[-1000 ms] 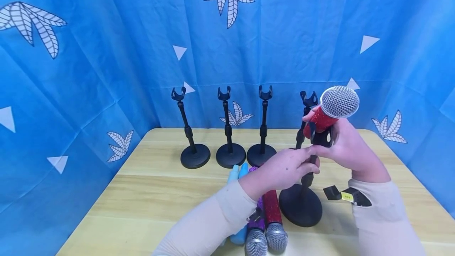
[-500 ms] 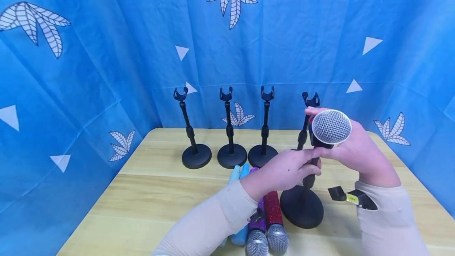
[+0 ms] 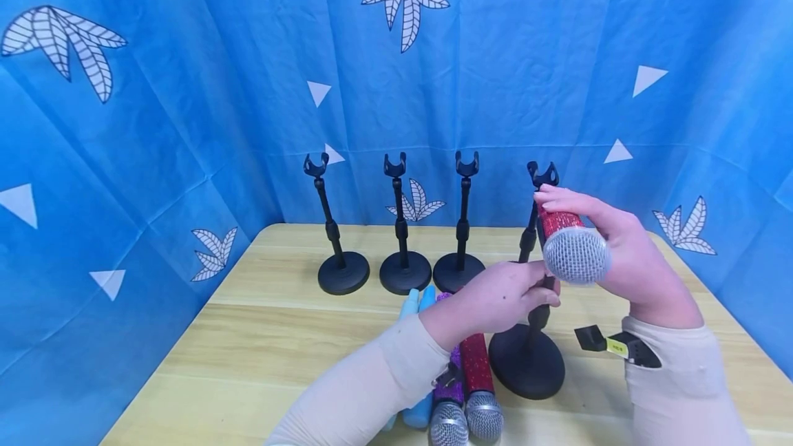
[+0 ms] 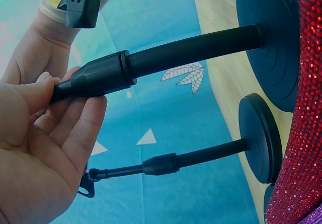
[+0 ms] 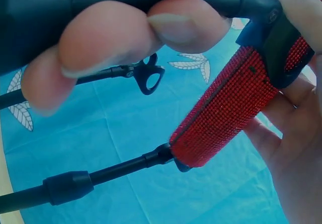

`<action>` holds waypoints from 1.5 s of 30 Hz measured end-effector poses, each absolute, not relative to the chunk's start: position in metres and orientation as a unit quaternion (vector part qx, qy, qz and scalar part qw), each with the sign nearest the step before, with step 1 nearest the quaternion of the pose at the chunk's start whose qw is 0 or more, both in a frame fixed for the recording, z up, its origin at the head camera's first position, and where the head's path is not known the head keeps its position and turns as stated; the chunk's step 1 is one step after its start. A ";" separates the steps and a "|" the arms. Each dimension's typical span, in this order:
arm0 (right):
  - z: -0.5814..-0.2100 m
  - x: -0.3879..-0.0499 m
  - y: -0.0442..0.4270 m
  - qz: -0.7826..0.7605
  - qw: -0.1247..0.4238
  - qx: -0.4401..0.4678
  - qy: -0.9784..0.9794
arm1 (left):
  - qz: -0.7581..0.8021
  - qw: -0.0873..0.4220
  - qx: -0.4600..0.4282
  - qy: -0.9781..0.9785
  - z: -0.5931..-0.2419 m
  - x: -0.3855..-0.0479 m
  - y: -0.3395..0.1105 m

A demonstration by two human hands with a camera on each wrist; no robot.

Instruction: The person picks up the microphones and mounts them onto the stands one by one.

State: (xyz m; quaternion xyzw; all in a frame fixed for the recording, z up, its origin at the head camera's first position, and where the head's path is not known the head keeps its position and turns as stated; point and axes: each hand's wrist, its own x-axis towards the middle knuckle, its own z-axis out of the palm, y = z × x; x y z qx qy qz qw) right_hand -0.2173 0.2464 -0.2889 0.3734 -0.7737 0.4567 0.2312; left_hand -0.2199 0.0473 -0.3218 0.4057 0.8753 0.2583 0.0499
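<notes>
1. At the table's right side, nearest the person: front stand point(image 3: 526, 367), black, round base on the table point(image 3: 279, 336).
2. Left hand point(image 3: 495, 298): gripping. Thumb and fingers pinch the front stand's thin upper pole, at the narrow end of the collar point(image 4: 103, 75).
3. Right hand point(image 3: 635, 257): gripping too. Holds the sparkly red microphone point(image 3: 560, 221), fingers laid over its upper side.
4. Sparkly red microphone sits in the front stand's clip point(image 5: 279, 53), which goes round the handle. Tilted, silver mesh head toward the person.
5. Back row, four more black stands, cradles up: leftmost stand point(image 3: 332, 232), second stand point(image 3: 401, 229), third stand point(image 3: 462, 229), fourth stand point(image 3: 528, 236). Fourth partly hidden behind the right hand and sparkly red microphone.
6. Lying side by side under the left forearm, left to right: mint handle point(image 3: 409, 304), blue handle point(image 3: 418, 413), purple microphone point(image 3: 451, 391), dark red microphone point(image 3: 477, 363). Last one just beside the front stand's base. Middles of both handles covered by the sleeve point(image 3: 362, 377).
7. Behind all: blue cloth point(image 3: 533, 54), white leaves and triangles.
</notes>
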 end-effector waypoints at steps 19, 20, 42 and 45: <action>-0.280 -0.211 0.244 0.380 0.269 0.382 -0.798 | 0.239 0.036 0.405 0.882 -0.318 -0.220 0.044; -0.279 -0.210 0.244 0.378 0.268 0.380 -0.801 | 0.238 0.036 0.402 0.883 -0.318 -0.220 0.044; -0.314 -0.208 0.275 0.362 0.120 0.236 -0.894 | 0.230 0.033 0.394 0.889 -0.322 -0.218 0.049; -0.326 -0.209 0.282 0.331 0.047 0.254 -0.908 | 0.226 0.039 0.388 0.893 -0.320 -0.219 0.049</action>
